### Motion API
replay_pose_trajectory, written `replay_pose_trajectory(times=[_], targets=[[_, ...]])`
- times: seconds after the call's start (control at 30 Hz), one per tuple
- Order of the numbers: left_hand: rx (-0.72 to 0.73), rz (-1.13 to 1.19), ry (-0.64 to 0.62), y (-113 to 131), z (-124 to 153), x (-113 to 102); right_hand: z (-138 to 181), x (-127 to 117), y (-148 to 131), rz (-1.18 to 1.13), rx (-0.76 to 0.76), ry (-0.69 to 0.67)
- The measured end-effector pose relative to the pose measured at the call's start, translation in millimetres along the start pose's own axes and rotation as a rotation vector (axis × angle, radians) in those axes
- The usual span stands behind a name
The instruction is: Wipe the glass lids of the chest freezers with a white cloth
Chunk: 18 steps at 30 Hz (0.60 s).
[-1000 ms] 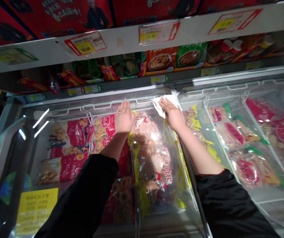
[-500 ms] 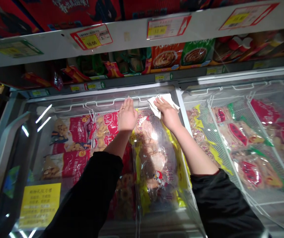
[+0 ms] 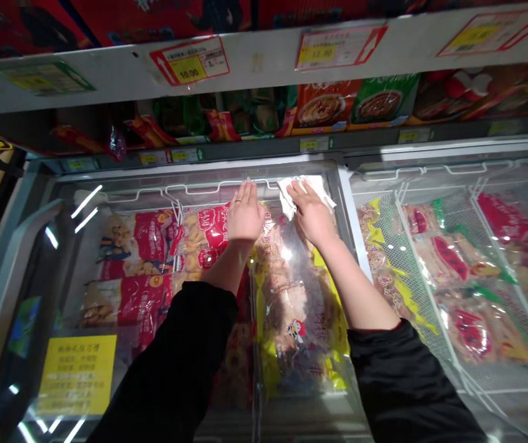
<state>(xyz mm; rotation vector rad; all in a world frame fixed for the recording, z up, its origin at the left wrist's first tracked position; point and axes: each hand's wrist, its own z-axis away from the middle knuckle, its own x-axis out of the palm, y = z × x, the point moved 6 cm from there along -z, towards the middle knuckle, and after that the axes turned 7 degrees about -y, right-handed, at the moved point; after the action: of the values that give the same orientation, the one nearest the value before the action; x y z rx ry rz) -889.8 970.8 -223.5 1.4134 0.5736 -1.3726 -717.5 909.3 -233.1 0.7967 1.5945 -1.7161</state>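
Note:
Under the fingers of my right hand (image 3: 311, 212) lies a crumpled white cloth (image 3: 323, 187), pressed on the clear glass lid (image 3: 287, 167) of a chest freezer near its far right corner. The palm faces down, and the cloth shows around the fingertips. To its left, my left hand (image 3: 246, 212) rests flat on the same lid with its fingers stretched out, holding nothing. Beneath the glass are a large clear bag of frozen meat (image 3: 292, 301) with yellow edges and red bags of ring-shaped food (image 3: 208, 227).
A white shelf edge (image 3: 264, 61) with price tags runs across above the freezer. Packaged goods (image 3: 322, 104) stand behind it. At left are the lid's dark handle (image 3: 37, 264) and a yellow notice (image 3: 77, 375). Another freezer section (image 3: 467, 277) with wire dividers lies at right.
The view has shifted slightly, so the freezer sits further right in it. My right hand and the cloth have slid a little left over the glass. My left hand stays flat on the lid.

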Motion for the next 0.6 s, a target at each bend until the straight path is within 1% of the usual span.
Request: replay_pose_trajectory(times=[0.1,0.2,0.27,0.33,0.4,0.5,0.6], targets=[[-0.005,-0.003,-0.008,-1,-1,1,21,-2,-6,-0.012,-0.068,-0.085],[-0.007,0.004,-0.018,-1,-1,2,34,-9,2,-0.044,-0.064,-0.076],[-0.008,0.006,-0.021,-1,-2,3,29,-9,8,-0.06,-0.011,-0.014],[-0.008,0.005,-0.025,-1,-2,2,15,-4,8,-0.057,0.05,0.048],[-0.008,0.003,-0.027,-1,-2,2,0,4,4,-0.043,0.074,0.064],[-0.003,0.005,-0.018,-1,-2,1,-15,12,-5,-0.046,0.032,0.032],[0.007,0.01,0.002,-1,-2,0,-7,6,-10,-0.085,-0.03,0.031]])
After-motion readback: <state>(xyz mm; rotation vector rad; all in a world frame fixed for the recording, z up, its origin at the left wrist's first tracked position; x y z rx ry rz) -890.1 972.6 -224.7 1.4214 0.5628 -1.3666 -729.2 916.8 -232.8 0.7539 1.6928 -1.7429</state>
